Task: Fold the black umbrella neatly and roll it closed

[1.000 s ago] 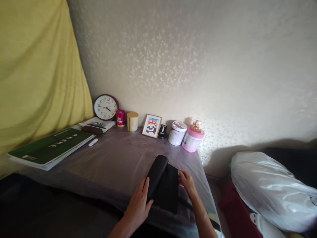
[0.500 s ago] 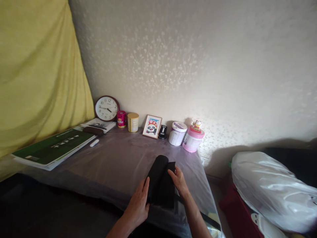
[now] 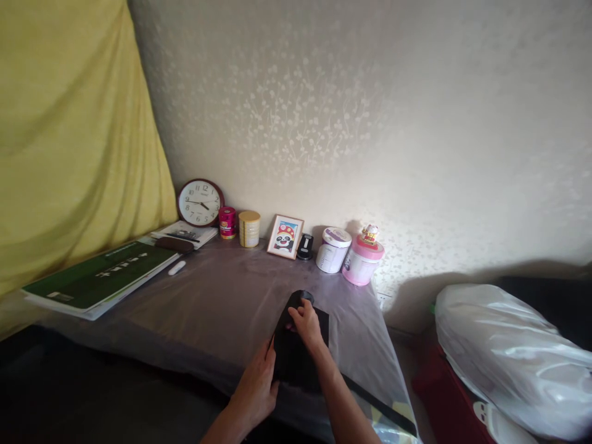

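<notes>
A black folded item [image 3: 296, 364], seemingly cloth, lies at the table's near right part; its exact kind cannot be made out. My left hand [image 3: 256, 379] grips its left edge, with the thumb toward me and the fingers partly hidden. Over its upper part, my right hand [image 3: 306, 324] has curled fingers that pinch the black material near the far end. A black strap [image 3: 379, 398] runs from beside the item toward the table's lower right corner.
A plastic-covered table [image 3: 217, 308] carries a green book [image 3: 102, 274], a white oval object [image 3: 177, 267], a clock [image 3: 200, 202], tins, a framed panda picture [image 3: 285, 237] and two tubs along the wall. Right of the table sits a white plastic bag [image 3: 509, 357] on a red box.
My right hand has moved left and up from the black item's right flap onto its upper part, its fingers now curled. My left hand stays at the left edge.
</notes>
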`<move>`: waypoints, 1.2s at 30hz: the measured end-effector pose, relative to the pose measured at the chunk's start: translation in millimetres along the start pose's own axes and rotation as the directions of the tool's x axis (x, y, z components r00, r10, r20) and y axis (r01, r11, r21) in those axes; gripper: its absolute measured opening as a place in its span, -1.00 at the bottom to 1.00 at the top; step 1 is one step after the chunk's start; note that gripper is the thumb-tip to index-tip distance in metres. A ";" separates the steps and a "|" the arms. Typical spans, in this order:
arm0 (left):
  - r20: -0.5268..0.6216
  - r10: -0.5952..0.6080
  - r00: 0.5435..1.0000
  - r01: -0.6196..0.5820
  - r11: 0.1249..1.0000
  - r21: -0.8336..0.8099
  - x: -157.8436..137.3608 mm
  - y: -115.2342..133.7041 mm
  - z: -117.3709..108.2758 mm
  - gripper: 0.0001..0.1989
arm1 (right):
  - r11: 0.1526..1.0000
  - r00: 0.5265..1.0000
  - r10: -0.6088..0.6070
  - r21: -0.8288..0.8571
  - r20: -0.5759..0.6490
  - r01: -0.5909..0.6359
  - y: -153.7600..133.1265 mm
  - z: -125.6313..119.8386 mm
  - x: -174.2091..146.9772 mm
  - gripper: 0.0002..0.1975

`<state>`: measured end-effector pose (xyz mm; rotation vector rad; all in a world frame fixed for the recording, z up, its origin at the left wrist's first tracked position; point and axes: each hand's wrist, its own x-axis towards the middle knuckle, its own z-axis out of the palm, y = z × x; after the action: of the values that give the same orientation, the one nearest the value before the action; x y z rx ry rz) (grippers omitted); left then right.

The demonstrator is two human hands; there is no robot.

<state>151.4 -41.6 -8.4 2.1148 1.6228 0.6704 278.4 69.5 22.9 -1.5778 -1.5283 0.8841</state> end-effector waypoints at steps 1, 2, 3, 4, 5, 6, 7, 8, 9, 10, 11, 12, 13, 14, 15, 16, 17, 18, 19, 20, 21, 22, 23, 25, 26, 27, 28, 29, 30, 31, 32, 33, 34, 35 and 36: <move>-0.008 -0.004 1.000 0.004 1.000 0.011 0.1 -0.9 1.2 -0.24 | 0.999 1.000 -0.019 -0.037 0.019 0.019 -1.3 0.7 -0.5 -0.58; -0.014 -0.019 1.000 0.019 0.999 0.030 0.1 -2.0 3.0 -0.27 | 0.997 0.998 -0.032 -0.069 0.045 0.036 -3.4 1.1 -1.5 -0.62; -0.019 -0.040 0.999 0.041 0.998 0.050 0.0 -3.3 5.4 -0.31 | 0.993 0.996 -0.048 -0.104 0.071 0.055 -6.0 1.4 -3.1 -0.67; -0.024 -0.062 0.998 0.063 0.996 0.070 -0.2 -4.8 8.1 -0.34 | 0.985 0.993 -0.076 -0.149 0.090 0.089 -9.1 1.8 -5.3 -0.73; -0.028 -0.079 0.996 0.082 0.993 0.085 -0.7 -6.6 11.0 -0.37 | 0.971 0.989 -0.102 -0.203 0.104 0.122 -12.3 2.3 -7.9 -0.79; -0.030 -0.090 0.995 0.092 0.991 0.094 -1.5 -8.8 13.8 -0.39 | 0.954 0.986 -0.125 -0.261 0.110 0.150 -15.3 3.2 -10.9 -0.82; -0.031 -0.090 0.995 0.092 0.991 0.096 -2.7 -11.1 16.2 -0.38 | 0.934 0.984 -0.142 -0.315 0.106 0.168 -18.0 4.4 -14.1 -0.84; -0.038 -0.080 0.996 0.083 0.992 0.093 -4.3 -13.6 17.8 -0.36 | 0.913 0.983 -0.155 -0.367 0.097 0.180 -20.1 5.8 -17.4 -0.85; -0.051 -0.058 0.997 0.062 0.994 0.085 -6.3 -15.8 18.5 -0.34 | 0.890 0.982 -0.169 -0.414 0.089 0.190 -21.7 7.5 -20.6 -0.85; -0.076 -0.028 0.997 0.033 0.997 0.074 -8.6 -17.6 18.1 -0.32 | 0.869 0.980 -0.183 -0.453 0.085 0.201 -22.7 9.2 -23.6 -0.85; -0.116 0.006 0.993 0.002 0.998 0.066 -10.8 -18.6 16.4 -0.31 | 0.849 0.977 -0.197 -0.483 0.086 0.213 -23.3 10.8 -26.2 -0.84; -0.169 0.039 0.985 -0.028 0.997 0.067 -12.9 -18.7 13.7 -0.30 | 0.832 0.973 -0.211 -0.507 0.089 0.227 -23.6 12.2 -28.4 -0.83; -0.226 0.067 0.972 -0.050 0.996 0.079 -14.5 -17.7 10.2 -0.31 | 0.817 0.970 -0.223 -0.525 0.094 0.239 -23.7 13.3 -30.2 -0.83; -0.273 0.091 0.958 -0.065 0.993 0.102 -15.5 -15.6 6.2 -0.33 | 0.804 0.968 -0.231 -0.540 0.099 0.247 -23.8 13.9 -31.5 -0.83; -0.305 0.114 0.945 -0.077 0.988 0.132 -15.6 -12.9 2.3 -0.36 | 0.795 0.967 -0.233 -0.553 0.104 0.251 -24.0 14.1 -32.4 -0.83; -0.315 0.142 0.938 -0.095 0.982 0.163 -14.8 -9.8 -1.0 -0.39 | 0.787 0.966 -0.232 -0.562 0.110 0.253 -24.2 13.9 -32.9 -0.83; -0.306 0.176 0.936 -0.121 0.974 0.190 -13.4 -6.8 -3.4 -0.42 | 0.782 0.967 -0.230 -0.570 0.114 0.253 -24.3 13.4 -33.0 -0.83; -0.291 0.211 0.933 -0.152 0.966 0.211 -11.3 -4.4 -4.6 -0.44 | 0.778 0.967 -0.227 -0.575 0.119 0.253 -24.3 12.8 -32.9 -0.83; -0.275 0.242 0.931 -0.182 0.957 0.225 -9.0 -3.0 -4.6 -0.45 | 0.777 0.966 -0.226 -0.575 0.125 0.256 -24.1 12.1 -32.5 -0.83; -0.264 0.265 0.927 -0.205 0.950 0.234 -6.7 -2.6 -3.6 -0.45 | 0.778 0.965 -0.227 -0.571 0.131 0.261 -23.6 11.5 -32.1 -0.83; -0.261 0.280 0.924 -0.218 0.946 0.241 -4.6 -3.4 -1.8 -0.44 | 0.781 0.963 -0.232 -0.564 0.138 0.269 -22.8 11.1 -31.6 -0.83; -0.259 0.286 0.923 -0.222 0.943 0.248 -3.0 -5.2 0.5 -0.45 | 0.783 0.961 -0.239 -0.557 0.142 0.277 -21.8 10.8 -31.0 -0.83; -0.257 0.283 0.924 -0.218 0.942 0.255 -1.9 -7.6 2.9 -0.46 | 0.784 0.958 -0.247 -0.551 0.145 0.286 -20.6 10.8 -30.5 -0.83; -0.250 0.249 0.936 -0.184 0.949 0.258 -1.6 -12.8 7.5 -0.48 | 0.782 0.952 -0.269 -0.544 0.146 0.305 -18.3 11.2 -29.9 -0.82; -0.243 0.222 0.944 -0.162 0.956 0.245 -2.2 -15.0 9.6 -0.48 | 0.779 0.949 -0.280 -0.543 0.148 0.314 -17.4 11.4 -29.9 -0.82; -0.230 0.193 0.954 -0.142 0.965 0.222 -3.0 -16.6 11.6 -0.48 | 0.775 0.945 -0.292 -0.542 0.150 0.325 -16.7 11.4 -30.3 -0.81; -0.218 0.166 0.962 -0.124 0.974 0.192 -3.9 -17.7 13.5 -0.47 | 0.769 0.939 -0.307 -0.541 0.154 0.340 -16.1 11.2 -31.0 -0.81; -0.206 0.145 0.968 -0.113 0.981 0.159 -4.6 -18.4 15.5 -0.46 | 0.764 0.932 -0.325 -0.537 0.161 0.359 -15.6 10.6 -32.0 -0.80; -0.195 0.134 0.972 -0.110 0.986 0.129 -5.1 -18.7 17.5 -0.45 | 0.758 0.922 -0.348 -0.529 0.168 0.382 -14.9 9.8 -33.3 -0.79; -0.187 0.131 0.974 -0.112 0.988 0.107 -5.4 -18.7 19.5 -0.42 | 0.752 0.909 -0.378 -0.515 0.173 0.411 -14.0 8.6 -34.6 -0.79; -0.182 0.132 0.974 -0.117 0.989 0.092 -5.4 -18.7 21.3 -0.40 | 0.746 0.893 -0.414 -0.497 0.177 0.444 -12.7 7.2 -35.9 -0.78; -0.176 0.133 0.975 -0.120 0.989 0.083 -5.2 -18.5 22.9 -0.37 | 0.740 0.874 -0.452 -0.474 0.178 0.478 -11.0 5.6 -36.9 -0.78; -0.168 0.130 0.977 -0.119 0.990 0.078 -5.0 -18.2 24.1 -0.35 | 0.733 0.854 -0.489 -0.447 0.178 0.512 -8.8 4.0 -37.2 -0.78; -0.159 0.125 0.979 -0.114 0.991 0.076 -4.8 -17.8 25.0 -0.33 | 0.726 0.834 -0.523 -0.420 0.175 0.544 -6.2 2.3 -36.7 -0.78; -0.152 0.115 0.982 -0.105 0.992 0.076 -4.6 -17.3 25.5 -0.32 | 0.719 0.815 -0.553 -0.396 0.171 0.571 -3.1 0.8 -35.1 -0.79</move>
<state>151.8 -42.1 -39.6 2.2648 1.6390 0.8474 274.5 34.5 24.4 -1.2349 -2.1823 0.2303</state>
